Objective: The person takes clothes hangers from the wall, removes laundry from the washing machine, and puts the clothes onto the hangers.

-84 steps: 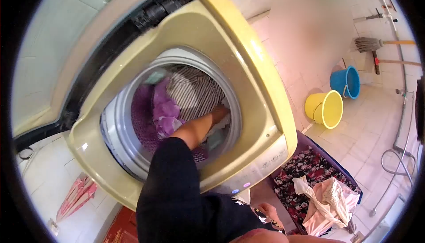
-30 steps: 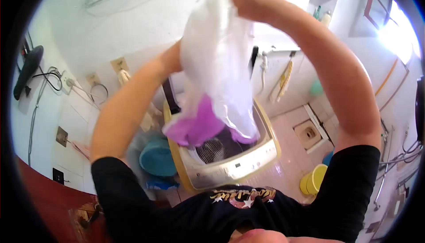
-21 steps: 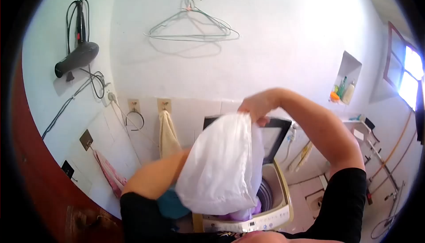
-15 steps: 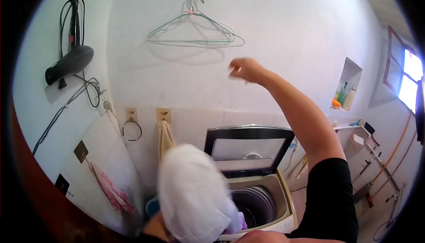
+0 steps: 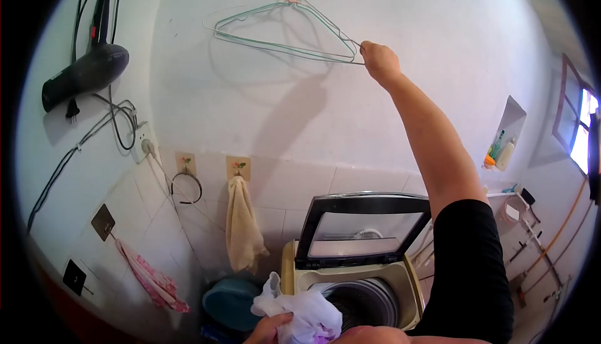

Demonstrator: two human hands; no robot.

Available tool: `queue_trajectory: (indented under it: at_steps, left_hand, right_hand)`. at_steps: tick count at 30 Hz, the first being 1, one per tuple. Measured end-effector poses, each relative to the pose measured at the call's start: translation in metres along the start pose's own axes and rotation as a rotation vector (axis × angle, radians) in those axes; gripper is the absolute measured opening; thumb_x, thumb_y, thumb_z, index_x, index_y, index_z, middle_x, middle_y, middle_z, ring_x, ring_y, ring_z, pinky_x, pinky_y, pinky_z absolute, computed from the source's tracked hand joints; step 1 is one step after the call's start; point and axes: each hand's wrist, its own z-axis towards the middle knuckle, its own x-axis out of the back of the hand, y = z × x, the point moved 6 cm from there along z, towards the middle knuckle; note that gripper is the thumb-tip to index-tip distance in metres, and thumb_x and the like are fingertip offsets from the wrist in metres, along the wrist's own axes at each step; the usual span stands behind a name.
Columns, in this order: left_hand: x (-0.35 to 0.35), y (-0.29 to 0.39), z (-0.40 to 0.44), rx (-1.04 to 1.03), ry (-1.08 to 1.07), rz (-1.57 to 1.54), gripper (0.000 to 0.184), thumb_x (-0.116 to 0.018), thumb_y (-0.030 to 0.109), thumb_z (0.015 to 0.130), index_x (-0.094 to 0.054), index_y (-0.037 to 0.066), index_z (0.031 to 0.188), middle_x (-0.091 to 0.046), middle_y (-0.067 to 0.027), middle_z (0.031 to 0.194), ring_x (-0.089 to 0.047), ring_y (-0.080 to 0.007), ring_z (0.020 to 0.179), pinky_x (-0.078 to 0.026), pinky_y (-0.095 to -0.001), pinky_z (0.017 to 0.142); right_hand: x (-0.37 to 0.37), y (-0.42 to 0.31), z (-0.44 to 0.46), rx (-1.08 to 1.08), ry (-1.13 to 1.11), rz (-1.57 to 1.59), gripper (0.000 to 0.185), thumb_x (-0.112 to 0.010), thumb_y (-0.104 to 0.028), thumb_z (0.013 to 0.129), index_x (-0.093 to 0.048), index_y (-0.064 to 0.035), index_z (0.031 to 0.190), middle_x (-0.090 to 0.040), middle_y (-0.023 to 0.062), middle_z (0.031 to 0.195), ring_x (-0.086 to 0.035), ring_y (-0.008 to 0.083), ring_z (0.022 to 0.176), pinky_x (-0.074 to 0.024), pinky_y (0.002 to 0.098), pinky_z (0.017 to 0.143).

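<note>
My right hand (image 5: pixel 380 62) reaches up to the wall, its fingers pinched on the right corner of a wire hanger (image 5: pixel 350 41). That hanger hangs with other thin green and pale wire hangers (image 5: pixel 292 1) from a hook, and they tilt to the right. Low in the view, my left hand (image 5: pixel 272 329) grips a bunched white cloth (image 5: pixel 307 313) with purple patches, partly cut off by the lower edge. Just beyond the cloth stands a top-loading washing machine (image 5: pixel 413 281), its lid (image 5: pixel 369 197) raised and its dark drum showing.
A blue basin (image 5: pixel 219 303) sits on the floor left of the washer. A beige towel (image 5: pixel 241 231) and a pink-patterned cloth (image 5: pixel 150 278) hang on hooks. On the left wall hangs a hair dryer (image 5: pixel 87 75). Bottles (image 5: pixel 506 154) stand in a wall niche at right.
My right hand has risen to the hangers and taken hold of one, pulling its corner rightward. The white cloth has dropped lower, uncovering the towel and basin. The view has shifted slightly.
</note>
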Motion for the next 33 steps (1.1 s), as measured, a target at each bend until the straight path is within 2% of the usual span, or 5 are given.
queue_trajectory:
  at_steps: [5,14,18,24,33]
  left_hand:
    - [-0.066,-0.017,-0.026,-0.023,-0.140,-0.214,0.046,-0.047,0.035,0.090,-0.043,0.002,0.122,-0.055,-0.0170,0.111,-0.055,-0.0328,0.097,-0.046,-0.0432,0.085]
    - [0.006,-0.054,0.008,0.127,0.021,-0.224,0.037,-0.053,0.024,0.088,-0.048,0.001,0.117,-0.059,-0.0134,0.103,-0.056,-0.0285,0.095,-0.048,-0.0397,0.080]
    - [0.034,-0.053,0.019,0.147,0.040,-0.207,0.037,-0.054,0.022,0.087,-0.048,0.000,0.117,-0.058,-0.0132,0.104,-0.055,-0.0278,0.096,-0.047,-0.0390,0.081]
    - [0.038,-0.032,0.033,0.173,0.028,-0.131,0.038,-0.055,0.019,0.086,-0.048,-0.001,0.117,-0.058,-0.0130,0.106,-0.055,-0.0263,0.098,-0.046,-0.0375,0.084]
    - [0.044,-0.014,0.048,0.216,0.005,-0.057,0.038,-0.056,0.015,0.084,-0.048,-0.002,0.118,-0.057,-0.0126,0.110,-0.055,-0.0241,0.101,-0.045,-0.0354,0.087]
  right_hand:
    - [0.010,-0.004,0.002,0.007,-0.021,-0.004,0.017,-0.042,-0.015,0.085,-0.059,-0.0091,0.086,-0.062,0.0120,0.085,-0.059,0.0301,0.082,-0.0460,0.0411,0.069]
    - [0.004,0.003,0.011,-0.024,-0.027,-0.260,0.014,-0.046,-0.013,0.085,-0.058,-0.0093,0.090,-0.062,0.0114,0.092,-0.059,0.0295,0.087,-0.0481,0.0397,0.071]
    - [0.040,-0.067,0.032,0.336,0.310,-0.108,0.013,-0.044,-0.011,0.084,-0.056,-0.0075,0.089,-0.060,0.0131,0.100,-0.054,0.0281,0.101,-0.0477,0.0375,0.077]
    - [0.011,-0.086,0.090,0.030,0.173,-0.185,0.019,-0.042,-0.011,0.085,-0.057,-0.0072,0.096,-0.061,0.0141,0.102,-0.053,0.0307,0.102,-0.0468,0.0403,0.079]
    - [0.017,-0.092,0.110,0.134,0.357,-0.086,0.021,-0.042,-0.018,0.086,-0.058,-0.0063,0.092,-0.063,0.0162,0.089,-0.060,0.0307,0.087,-0.0470,0.0433,0.073]
